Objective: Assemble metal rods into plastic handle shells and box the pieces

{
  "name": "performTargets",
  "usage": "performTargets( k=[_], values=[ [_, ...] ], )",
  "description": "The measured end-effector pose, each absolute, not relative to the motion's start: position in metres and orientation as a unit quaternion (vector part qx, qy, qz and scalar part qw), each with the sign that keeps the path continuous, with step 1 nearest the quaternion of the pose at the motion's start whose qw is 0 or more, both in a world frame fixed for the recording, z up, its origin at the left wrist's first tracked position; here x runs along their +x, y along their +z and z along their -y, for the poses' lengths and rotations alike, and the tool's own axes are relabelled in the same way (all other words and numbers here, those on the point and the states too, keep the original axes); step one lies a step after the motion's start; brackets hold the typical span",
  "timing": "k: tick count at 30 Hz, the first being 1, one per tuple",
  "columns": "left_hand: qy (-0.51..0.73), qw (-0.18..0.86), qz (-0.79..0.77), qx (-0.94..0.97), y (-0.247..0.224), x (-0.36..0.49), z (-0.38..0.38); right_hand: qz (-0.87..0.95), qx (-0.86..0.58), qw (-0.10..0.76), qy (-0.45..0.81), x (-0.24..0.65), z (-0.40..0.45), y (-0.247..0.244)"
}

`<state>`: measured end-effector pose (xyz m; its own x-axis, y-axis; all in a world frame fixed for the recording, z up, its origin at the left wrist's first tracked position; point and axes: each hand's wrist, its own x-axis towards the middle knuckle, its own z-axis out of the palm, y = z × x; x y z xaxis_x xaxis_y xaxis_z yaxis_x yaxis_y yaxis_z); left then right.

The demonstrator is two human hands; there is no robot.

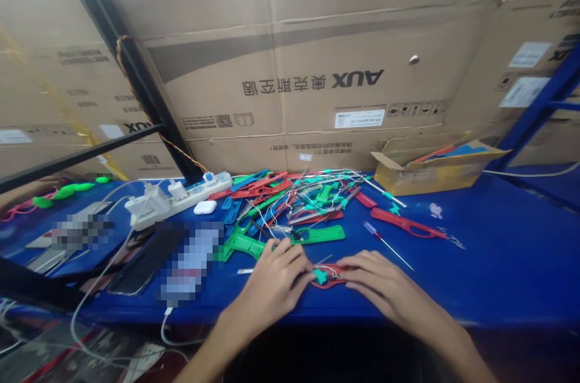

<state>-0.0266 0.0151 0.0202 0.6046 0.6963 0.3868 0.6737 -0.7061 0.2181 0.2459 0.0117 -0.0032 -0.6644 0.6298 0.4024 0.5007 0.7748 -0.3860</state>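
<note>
Near the table's front edge, a red lighter casing (328, 281) lies between my two hands, with a green trigger (321, 275) and white wires inside it. My left hand (281, 271) has thumb and fingers closed at the casing's left end, by the trigger. At the right end, my right hand (374, 277) pinches the casing with its fingertips. A thin metal rod shows just behind the casing. Beyond my hands lie a green casing (319, 234) and a pile of metal tubes, green triggers and wires (312, 196). A screwdriver (375, 232) rests to the right.
A cardboard box (430, 177) with red and blue pieces stands at the back right. Another red casing (405, 223) lies before it. On the left are a power strip (194, 193), a white earphone case (205, 207) and phones with cables. Large cartons form the back wall.
</note>
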Motion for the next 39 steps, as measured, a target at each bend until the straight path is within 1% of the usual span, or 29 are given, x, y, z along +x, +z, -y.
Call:
performTargets(
  k=[4, 7, 11, 22, 27, 35, 39],
  values=[
    [0.211, 0.021, -0.371, 0.904, 0.025, -0.021, -0.019, 0.900, -0.316, 0.267, 0.135, 0.246, -0.012, -0.004],
    [0.214, 0.042, -0.375, 0.901, 0.024, -0.020, -0.022, 0.896, -0.316, 0.271, 0.154, 0.245, -0.011, -0.003],
    [0.225, 0.074, -0.388, 0.891, 0.021, -0.021, -0.023, 0.897, -0.310, 0.275, 0.157, 0.245, -0.011, -0.002],
    [0.271, 0.103, -0.390, 0.874, 0.013, -0.017, -0.025, 0.896, -0.317, 0.269, 0.158, 0.244, -0.012, -0.001],
    [0.280, 0.056, -0.382, 0.879, 0.008, -0.015, -0.026, 0.886, -0.330, 0.281, 0.166, 0.243, -0.012, -0.001],
    [0.303, -0.009, -0.372, 0.877, 0.003, -0.014, -0.025, 0.888, -0.329, 0.271, 0.174, 0.244, -0.010, 0.001],
    [0.313, -0.013, -0.356, 0.881, 0.003, -0.014, -0.025, 0.886, -0.334, 0.272, 0.174, 0.244, -0.011, -0.001]
  ],
)
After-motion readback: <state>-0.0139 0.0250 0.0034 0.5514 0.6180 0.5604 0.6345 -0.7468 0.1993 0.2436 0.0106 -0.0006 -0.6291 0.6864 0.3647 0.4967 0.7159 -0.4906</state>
